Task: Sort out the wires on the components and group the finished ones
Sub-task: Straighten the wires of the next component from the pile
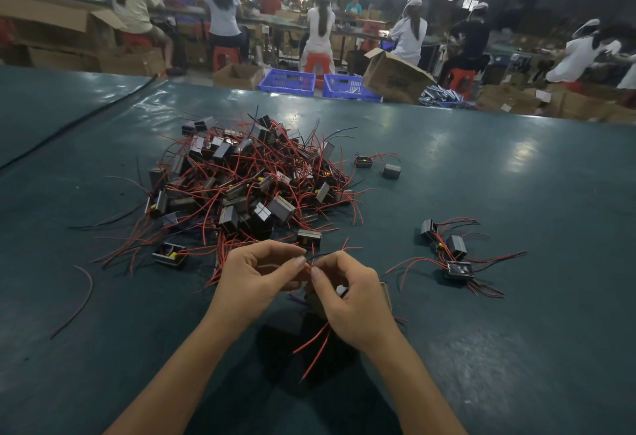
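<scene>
Left hand (254, 276) and right hand (347, 300) fingertips pinching a wire (309, 267), component (315, 298) under right hand, tangled pile (247, 176) behind, small group (451, 252) right.

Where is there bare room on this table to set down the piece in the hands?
Bare table lies right of the pile, beyond the small group, and in the gap between pile and group. The near right corner is bare too. Crowded: the pile, with wires spilling left.
</scene>
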Tool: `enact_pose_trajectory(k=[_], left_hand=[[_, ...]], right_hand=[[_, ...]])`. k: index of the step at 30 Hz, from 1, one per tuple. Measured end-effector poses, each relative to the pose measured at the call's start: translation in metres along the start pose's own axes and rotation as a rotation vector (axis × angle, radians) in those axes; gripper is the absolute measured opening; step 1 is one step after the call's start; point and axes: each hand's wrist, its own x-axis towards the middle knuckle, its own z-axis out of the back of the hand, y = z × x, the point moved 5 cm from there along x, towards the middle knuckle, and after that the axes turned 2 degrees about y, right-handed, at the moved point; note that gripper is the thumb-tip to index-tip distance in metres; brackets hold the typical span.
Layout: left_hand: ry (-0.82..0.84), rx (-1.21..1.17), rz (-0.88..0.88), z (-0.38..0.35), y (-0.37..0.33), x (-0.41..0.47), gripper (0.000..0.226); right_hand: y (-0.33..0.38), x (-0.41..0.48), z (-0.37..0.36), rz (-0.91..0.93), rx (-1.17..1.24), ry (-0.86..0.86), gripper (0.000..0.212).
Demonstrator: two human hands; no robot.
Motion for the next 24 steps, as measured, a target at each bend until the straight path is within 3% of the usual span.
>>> enact_pose_trajectory(k=[12,19,24], left_hand=[[0.075,0.115,0.014,0.003,0.003,0.003,0.013],[0.066,-0.111,0.214,0.003,0.013,0.004,0.012],[0.103,0.092,-0.088,-0.005,-0.008,-0.001,0.014]], right_hand=[[0.003,0.001,0.0,0.088,-0.15,0.013,0.012],[0.01,0.0,-0.003,0.17,-0.248,-0.032,0.012],[0.005,0.002,0.003,0.031,0.042,-0.041,0.013]])
